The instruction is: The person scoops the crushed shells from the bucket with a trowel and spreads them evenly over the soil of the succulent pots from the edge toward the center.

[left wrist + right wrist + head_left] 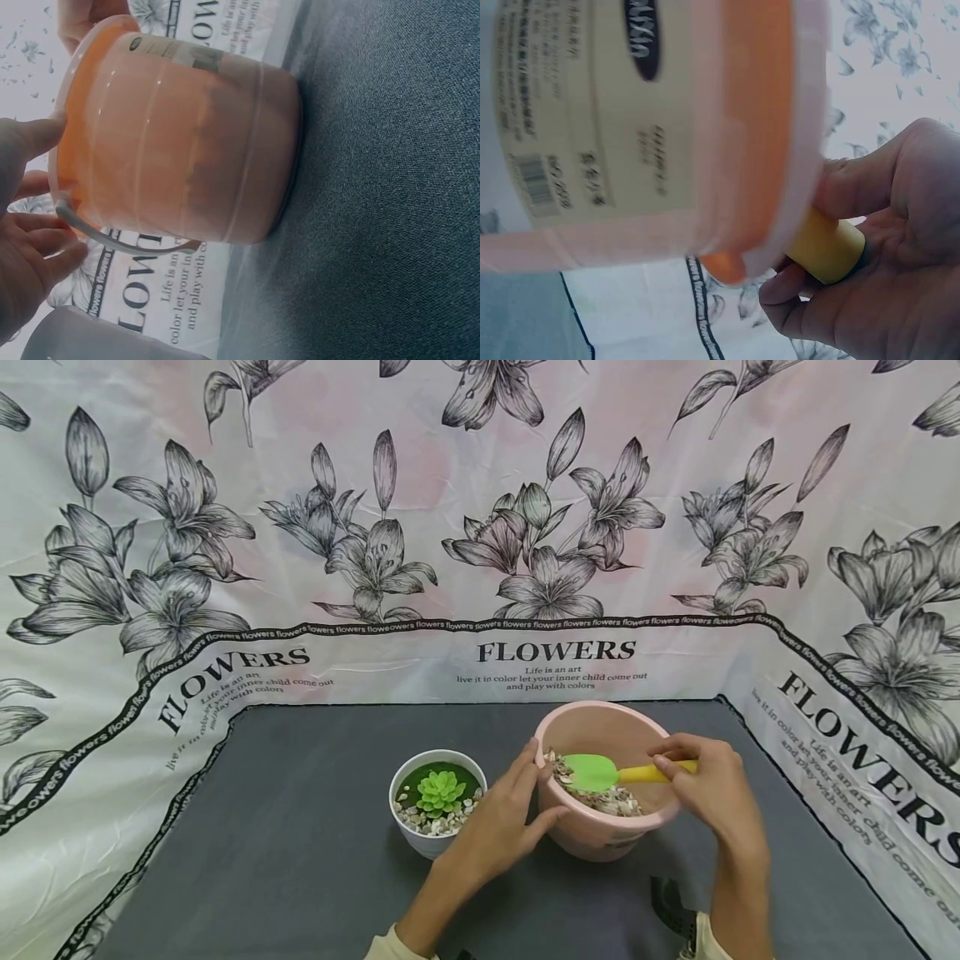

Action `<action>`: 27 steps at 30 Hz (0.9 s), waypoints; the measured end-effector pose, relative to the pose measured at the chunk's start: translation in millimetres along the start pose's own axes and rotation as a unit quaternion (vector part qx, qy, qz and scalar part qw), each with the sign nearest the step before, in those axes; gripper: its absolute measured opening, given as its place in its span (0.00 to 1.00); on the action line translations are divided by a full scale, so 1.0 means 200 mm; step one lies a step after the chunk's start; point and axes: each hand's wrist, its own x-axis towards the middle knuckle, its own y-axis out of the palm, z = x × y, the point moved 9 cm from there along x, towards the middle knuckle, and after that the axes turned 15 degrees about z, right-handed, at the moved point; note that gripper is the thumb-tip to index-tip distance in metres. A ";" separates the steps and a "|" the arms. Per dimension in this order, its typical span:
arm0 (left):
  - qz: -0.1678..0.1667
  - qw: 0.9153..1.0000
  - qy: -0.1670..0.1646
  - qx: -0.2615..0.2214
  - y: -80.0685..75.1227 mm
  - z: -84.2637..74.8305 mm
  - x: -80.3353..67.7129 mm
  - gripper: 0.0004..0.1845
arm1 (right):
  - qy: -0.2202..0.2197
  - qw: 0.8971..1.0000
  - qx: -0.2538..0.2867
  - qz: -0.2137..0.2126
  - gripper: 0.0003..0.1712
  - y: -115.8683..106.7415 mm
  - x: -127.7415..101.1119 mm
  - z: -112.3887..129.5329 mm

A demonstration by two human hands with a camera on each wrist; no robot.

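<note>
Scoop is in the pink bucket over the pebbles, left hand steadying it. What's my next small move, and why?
Probably dip the green scoop into the pebbles and lift a load: the right hand holds its yellow handle, the left hand braces the pink bucket, and the white pot still shows green.

The bucket (600, 835) is pale pink, with a cream label printed in dark letters and a barcode. The scoop (592, 772) in it has a bright green blade and a yellow handle, over pebbles (611, 800) of beige, white and brown. The small pot (429, 842) is white, holding a light green succulent (441, 791). The tabletop (285, 860) is dark grey. The backdrop (480, 510) is white with pink tints, grey-black lilies and black "FLOWERS" lettering.
</note>
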 end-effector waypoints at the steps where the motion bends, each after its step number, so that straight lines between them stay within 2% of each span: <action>1: 0.000 1.000 0.000 0.001 0.00 0.00 0.00 0.28 | 0.002 1.000 0.004 -0.007 0.09 -0.01 -0.01 0.00; 6: -0.001 1.000 0.001 -0.005 -0.01 0.00 0.00 0.28 | 0.010 0.999 0.029 -0.029 0.08 -0.07 -0.06 -0.02; 11: 0.006 1.000 -0.002 -0.011 -0.01 0.00 0.00 0.27 | 0.019 0.998 0.021 -0.049 0.08 -0.12 -0.09 -0.03; 18: 0.015 0.999 0.006 -0.042 -0.02 0.03 -0.01 0.25 | -0.010 0.997 0.028 -0.075 0.07 -0.15 -0.12 0.00; 22: 0.015 0.999 0.002 -0.052 -0.06 0.05 -0.02 0.25 | -0.018 0.996 0.036 -0.079 0.07 -0.16 -0.12 0.01; 27: -0.002 0.999 -0.005 -0.043 -0.14 0.07 -0.04 0.26 | -0.026 0.995 0.047 -0.084 0.07 -0.15 -0.12 0.04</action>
